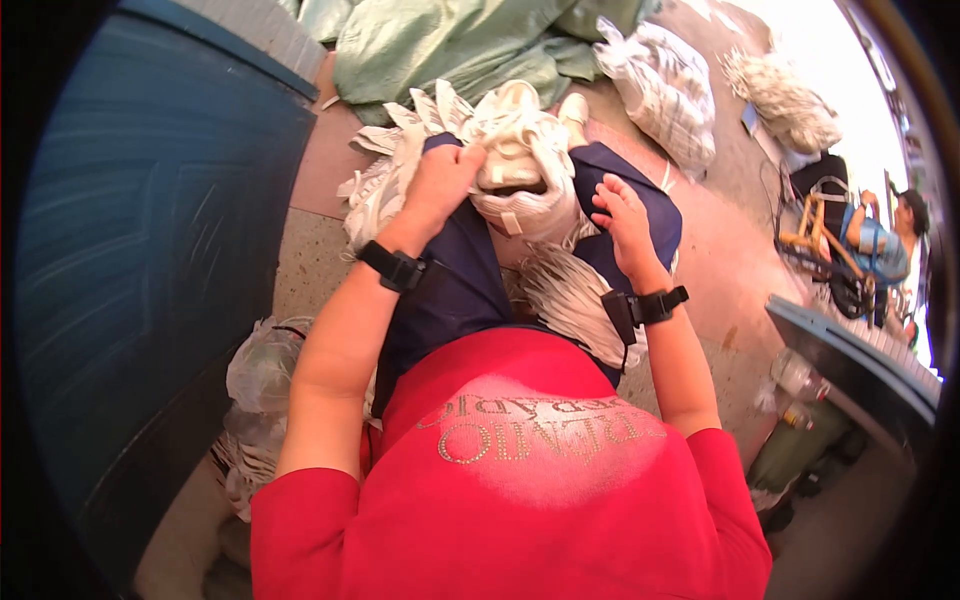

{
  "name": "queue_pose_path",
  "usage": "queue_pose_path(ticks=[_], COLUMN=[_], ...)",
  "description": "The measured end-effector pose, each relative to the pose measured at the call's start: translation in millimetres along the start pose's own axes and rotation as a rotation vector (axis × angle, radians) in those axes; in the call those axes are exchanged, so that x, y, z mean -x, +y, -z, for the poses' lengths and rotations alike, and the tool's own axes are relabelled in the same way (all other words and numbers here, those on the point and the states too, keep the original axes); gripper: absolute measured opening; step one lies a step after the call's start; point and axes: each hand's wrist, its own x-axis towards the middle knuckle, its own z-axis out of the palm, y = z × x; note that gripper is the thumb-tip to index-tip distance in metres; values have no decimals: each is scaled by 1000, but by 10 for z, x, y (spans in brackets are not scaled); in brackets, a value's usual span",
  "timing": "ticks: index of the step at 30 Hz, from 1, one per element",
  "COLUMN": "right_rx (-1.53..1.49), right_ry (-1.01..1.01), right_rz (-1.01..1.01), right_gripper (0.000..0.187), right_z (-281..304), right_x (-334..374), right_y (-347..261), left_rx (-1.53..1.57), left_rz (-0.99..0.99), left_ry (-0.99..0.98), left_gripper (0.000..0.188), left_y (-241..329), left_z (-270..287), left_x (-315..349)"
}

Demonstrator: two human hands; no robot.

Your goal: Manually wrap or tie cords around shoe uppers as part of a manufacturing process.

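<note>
A white sneaker rests between my knees, its dark opening toward me. At its left edge my left hand is closed, thumb against fingers; whatever it pinches is hidden. To the right of the sneaker and apart from it, my right hand is raised, fingers spread and slightly curled. A thick bundle of white laces lies across my lap below the sneaker. Several white shoe uppers are heaped beside my left knee, and more white shoe material sits just beyond the sneaker.
A tall dark blue panel stands close on my left. Green sheeting lies ahead, with a filled white bag and a pale lace bundle farther right. Another person sits at far right. A dark-edged table is nearer.
</note>
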Motion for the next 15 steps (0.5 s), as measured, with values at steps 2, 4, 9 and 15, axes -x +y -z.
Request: queue_pose_path(ticks=[2, 4, 9, 15], right_rx=[-111, 398, 458, -130], right_ry=[5, -295, -581, -333], right_rz=[-319, -222, 649, -168], right_gripper=[40, 48, 55, 51], right_z=[-41, 96, -316, -367], right_x=[-525, -1018, -723, -948], right_y=[331, 611, 520, 573], left_rx=[-303, -717, -441, -282], left_rz=[-21, -330, -337, -253], left_ry=[91, 212, 321, 322], left_gripper=[42, 27, 24, 32], left_y=[51, 80, 52, 136], left_z=[-41, -246, -371, -194], left_x=[62, 76, 92, 157])
